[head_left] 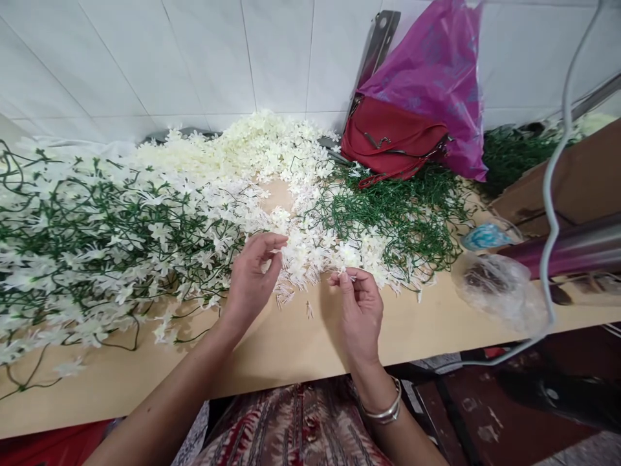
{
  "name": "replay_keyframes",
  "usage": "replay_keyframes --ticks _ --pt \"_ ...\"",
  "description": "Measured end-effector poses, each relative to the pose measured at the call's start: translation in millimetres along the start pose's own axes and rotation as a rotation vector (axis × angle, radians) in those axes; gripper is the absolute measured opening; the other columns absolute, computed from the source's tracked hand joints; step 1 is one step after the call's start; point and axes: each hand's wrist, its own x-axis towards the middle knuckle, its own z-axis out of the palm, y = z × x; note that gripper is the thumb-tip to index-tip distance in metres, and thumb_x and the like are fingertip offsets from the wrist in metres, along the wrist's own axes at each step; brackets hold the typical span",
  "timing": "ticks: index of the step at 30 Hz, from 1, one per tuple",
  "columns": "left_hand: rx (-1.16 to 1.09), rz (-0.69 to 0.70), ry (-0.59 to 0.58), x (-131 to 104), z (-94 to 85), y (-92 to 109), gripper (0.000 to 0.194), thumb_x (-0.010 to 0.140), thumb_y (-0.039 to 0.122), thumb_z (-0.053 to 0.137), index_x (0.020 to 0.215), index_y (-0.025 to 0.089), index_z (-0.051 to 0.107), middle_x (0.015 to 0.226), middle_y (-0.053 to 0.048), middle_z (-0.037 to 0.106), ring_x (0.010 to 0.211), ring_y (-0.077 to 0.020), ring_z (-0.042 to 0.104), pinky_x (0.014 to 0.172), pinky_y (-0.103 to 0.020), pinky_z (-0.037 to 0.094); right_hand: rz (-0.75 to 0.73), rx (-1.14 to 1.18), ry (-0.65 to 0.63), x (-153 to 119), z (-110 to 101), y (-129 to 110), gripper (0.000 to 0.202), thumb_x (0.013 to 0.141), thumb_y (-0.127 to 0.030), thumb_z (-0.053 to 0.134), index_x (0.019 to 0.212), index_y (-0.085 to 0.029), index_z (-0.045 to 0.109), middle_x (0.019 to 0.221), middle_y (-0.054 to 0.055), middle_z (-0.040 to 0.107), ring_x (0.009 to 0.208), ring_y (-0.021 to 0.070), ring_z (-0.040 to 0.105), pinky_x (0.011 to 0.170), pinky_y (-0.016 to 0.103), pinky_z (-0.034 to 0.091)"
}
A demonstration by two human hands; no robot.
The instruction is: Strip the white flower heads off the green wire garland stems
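Observation:
My left hand [255,272] hovers at the near edge of the white artificial blossoms [310,243], thumb and fingers curved with a gap between them and nothing visible inside. To its right, my right hand [361,307] pinches a small white flower part between thumb and forefinger; its exact shape is too small to make out. Thin whitish stamens [309,310] lie loose on the table between the hands. On the left spreads a large heap of white flowers on green stems [145,233]. A tangle of bare green stems [402,207] lies to the right.
Cream blossoms [262,142] are piled against the tiled wall [276,58]. A red bag [392,136] and a purple plastic bag [436,77] stand behind the stems. Clear plastic [504,285], a cardboard box [572,175] and a hanging white cable [550,194] are at the right.

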Motion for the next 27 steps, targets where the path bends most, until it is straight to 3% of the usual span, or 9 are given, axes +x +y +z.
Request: replay_keyframes --ticks 6,10,17,23,27 --pt "0.145 0.167 -0.078 3.4 8.8 13.4 0.026 0.099 0.009 0.054 0.114 0.023 0.070 0.123 -0.010 0.070 0.119 -0.0209 0.066 0.098 -0.037 0.057 0.026 0.013 -0.031 -1.9 1.2 -0.8 0.022 0.090 -0.040 0.078 0.100 -0.022 0.069 0.088 0.002 0.077 0.085 0.0181 0.073 0.084 0.035 0.058" --pt "0.159 0.180 -0.096 9.5 11.2 15.1 0.022 0.101 0.013 0.056 0.114 0.023 0.070 0.123 -0.009 0.070 0.120 -0.0221 0.066 0.105 -0.041 0.055 0.029 0.007 -0.095 -4.4 2.0 -0.8 0.021 0.091 -0.040 0.078 0.099 -0.022 0.071 0.088 0.003 0.077 0.086 0.0188 0.073 0.085 0.035 0.059" --pt "0.186 0.170 -0.144 14.3 18.6 13.0 0.020 0.101 0.016 0.056 0.116 0.023 0.067 0.122 -0.009 0.071 0.117 -0.0232 0.068 0.101 -0.039 0.057 0.001 -0.063 -0.155 -5.7 0.6 0.9 0.019 0.093 -0.041 0.075 0.095 -0.022 0.073 0.086 0.002 0.073 0.084 0.0183 0.068 0.083 0.033 0.055" --pt "0.454 0.068 -0.080 66.7 46.2 -1.8 0.024 0.102 0.023 0.061 0.124 0.017 0.066 0.123 -0.014 0.071 0.110 -0.0286 0.071 0.095 -0.041 0.056 -0.074 -0.121 -0.197 -3.8 0.4 6.6 0.016 0.092 -0.038 0.075 0.093 -0.022 0.076 0.088 0.002 0.073 0.083 0.0186 0.066 0.083 0.035 0.054" --pt "0.500 0.003 -0.092 100.0 59.4 -13.4 0.008 0.093 0.011 0.068 0.096 0.017 0.072 0.095 -0.010 0.074 0.086 -0.0273 0.072 0.081 -0.038 0.055 -0.074 -0.146 -0.189 -2.6 -0.5 10.1 0.017 0.093 -0.038 0.074 0.092 -0.022 0.074 0.088 0.003 0.073 0.085 0.0191 0.066 0.083 0.035 0.053"
